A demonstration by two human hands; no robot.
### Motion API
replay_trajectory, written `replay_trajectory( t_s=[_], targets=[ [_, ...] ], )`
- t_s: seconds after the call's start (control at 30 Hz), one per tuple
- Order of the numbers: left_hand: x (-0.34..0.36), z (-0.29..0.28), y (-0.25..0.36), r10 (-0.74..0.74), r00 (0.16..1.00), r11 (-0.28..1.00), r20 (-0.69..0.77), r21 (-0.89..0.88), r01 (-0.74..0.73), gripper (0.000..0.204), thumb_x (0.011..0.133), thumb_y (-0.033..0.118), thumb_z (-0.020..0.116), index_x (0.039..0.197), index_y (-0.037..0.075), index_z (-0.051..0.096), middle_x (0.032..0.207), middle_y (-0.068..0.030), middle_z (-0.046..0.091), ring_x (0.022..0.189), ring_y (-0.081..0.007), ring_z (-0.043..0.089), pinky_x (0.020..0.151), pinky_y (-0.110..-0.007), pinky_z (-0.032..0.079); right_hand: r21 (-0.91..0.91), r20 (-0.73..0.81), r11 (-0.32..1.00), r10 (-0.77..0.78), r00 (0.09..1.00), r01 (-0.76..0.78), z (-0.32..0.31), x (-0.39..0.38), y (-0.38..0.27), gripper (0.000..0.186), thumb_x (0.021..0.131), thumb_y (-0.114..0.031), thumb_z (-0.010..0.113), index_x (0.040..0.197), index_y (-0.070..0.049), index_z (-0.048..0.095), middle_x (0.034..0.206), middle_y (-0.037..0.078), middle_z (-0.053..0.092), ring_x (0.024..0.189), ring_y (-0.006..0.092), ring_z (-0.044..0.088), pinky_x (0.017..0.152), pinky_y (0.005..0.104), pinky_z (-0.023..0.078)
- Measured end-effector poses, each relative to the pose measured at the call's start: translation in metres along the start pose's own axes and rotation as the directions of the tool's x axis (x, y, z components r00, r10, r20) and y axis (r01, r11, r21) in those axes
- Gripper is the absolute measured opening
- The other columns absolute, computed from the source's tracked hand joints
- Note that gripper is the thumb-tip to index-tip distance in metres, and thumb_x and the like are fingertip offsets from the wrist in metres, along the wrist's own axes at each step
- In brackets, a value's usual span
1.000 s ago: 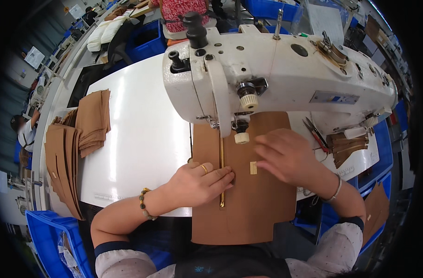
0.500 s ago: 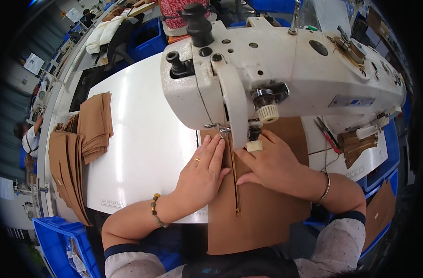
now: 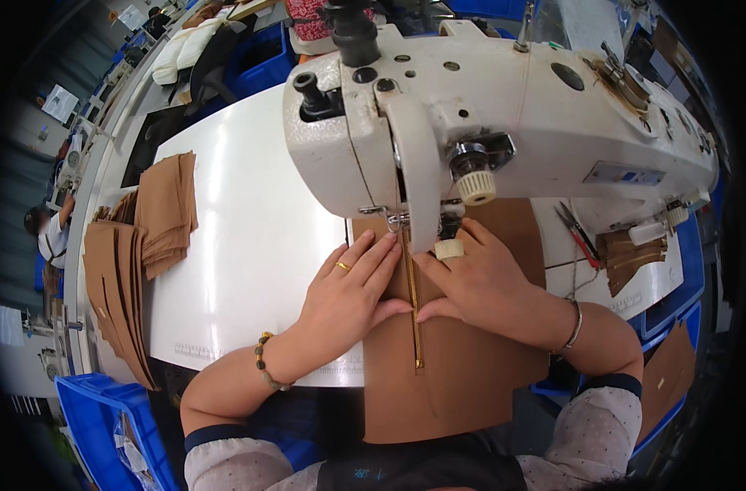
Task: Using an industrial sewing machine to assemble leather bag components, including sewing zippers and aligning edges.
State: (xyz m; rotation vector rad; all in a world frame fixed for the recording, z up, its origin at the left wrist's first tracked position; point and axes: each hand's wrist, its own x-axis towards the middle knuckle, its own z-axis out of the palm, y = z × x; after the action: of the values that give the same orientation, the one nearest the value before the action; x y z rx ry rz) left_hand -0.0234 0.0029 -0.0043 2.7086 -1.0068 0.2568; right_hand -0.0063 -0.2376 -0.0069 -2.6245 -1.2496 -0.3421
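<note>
Here, one brown panel [image 3: 447,401] lies under the left hand [image 3: 348,288] and the right hand [image 3: 483,278], both outstretched palm-down and resting on it without gripping, its gold-toned zipper [image 3: 417,337] between them; just beyond and above, one white sewing machine [image 3: 332,155]; farther left, brown pieces [image 3: 167,213] stacked at the white worktop's [image 3: 234,245] edge.

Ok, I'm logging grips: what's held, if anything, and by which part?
Nothing looks gripped: left hand and right hand lie on the brown panel, flanking its gold zipper.

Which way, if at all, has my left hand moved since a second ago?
Yes, forward: judged against the sewing machine, your left hand has shifted away from your body, nearer the needle end.
</note>
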Motion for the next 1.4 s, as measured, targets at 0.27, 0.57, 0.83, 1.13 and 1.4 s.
replay_trajectory(
  t_s=[0.27,0.57,0.83,1.13,1.4],
  targets=[
    [0.0034,-0.0023,-0.0021,0.024,1.0,0.998,0.008,0.053,-0.025,0.075,0.083,0.049,0.073,0.139,0.001,0.059,0.144,-0.0103,0.059,0.134,-0.0302,0.055,0.109,-0.043,0.044,0.009,-0.013,1.0,0.004,1.0,-0.004,0.0031,0.002,0.0017,0.069,0.073,-0.06,0.076,0.112,-0.004,0.072,0.12,0.021,0.066,0.128,0.0365,0.056,0.112,0.0541,0.042],
    [0.0049,-0.0023,-0.0019,0.028,0.997,0.999,0.068,0.034,-0.03,0.07,0.09,0.05,0.067,0.136,-0.002,0.062,0.146,-0.0144,0.059,0.134,-0.0316,0.055,0.109,-0.047,0.045,-0.006,0.042,1.0,-0.004,0.999,0.004,-0.0046,0.0016,0.0019,0.086,0.073,-0.06,0.076,0.136,-0.003,0.063,0.118,0.015,0.068,0.114,0.0342,0.06,0.112,0.0543,0.041],
    [0.0042,-0.0021,-0.0025,0.038,0.998,0.998,0.04,0.046,-0.04,0.07,0.088,0.05,0.069,0.134,-0.001,0.064,0.144,-0.0141,0.06,0.132,-0.0305,0.057,0.109,-0.047,0.045,0.0,0.044,1.0,0.002,0.999,-0.002,-0.0015,0.0007,0.0027,0.082,0.074,-0.059,0.076,0.132,-0.003,0.065,0.115,0.016,0.068,0.118,0.0355,0.059,0.112,0.0545,0.041],
    [0.0061,-0.0001,-0.0039,0.052,0.998,0.995,-0.037,0.083,-0.049,0.073,0.083,0.049,0.073,0.138,0.003,0.06,0.138,-0.011,0.063,0.116,-0.0291,0.064,0.107,-0.045,0.046,0.006,0.015,1.0,-0.002,1.0,0.002,0.0032,0.0022,0.0056,0.079,0.072,-0.06,0.076,0.126,-0.004,0.068,0.118,0.017,0.067,0.125,0.0349,0.057,0.114,0.0545,0.04],
    [0.0079,-0.0004,-0.0068,0.045,0.999,0.993,-0.024,0.109,-0.042,0.074,0.083,0.051,0.073,0.139,0.004,0.059,0.141,-0.0103,0.062,0.119,-0.0285,0.063,0.107,-0.046,0.047,-0.041,-0.014,0.999,-0.015,1.0,0.015,0.0038,0.0068,0.007,0.077,0.071,-0.061,0.076,0.124,-0.006,0.069,0.114,0.017,0.068,0.121,0.0339,0.059,0.112,0.0542,0.041]
  ],
)
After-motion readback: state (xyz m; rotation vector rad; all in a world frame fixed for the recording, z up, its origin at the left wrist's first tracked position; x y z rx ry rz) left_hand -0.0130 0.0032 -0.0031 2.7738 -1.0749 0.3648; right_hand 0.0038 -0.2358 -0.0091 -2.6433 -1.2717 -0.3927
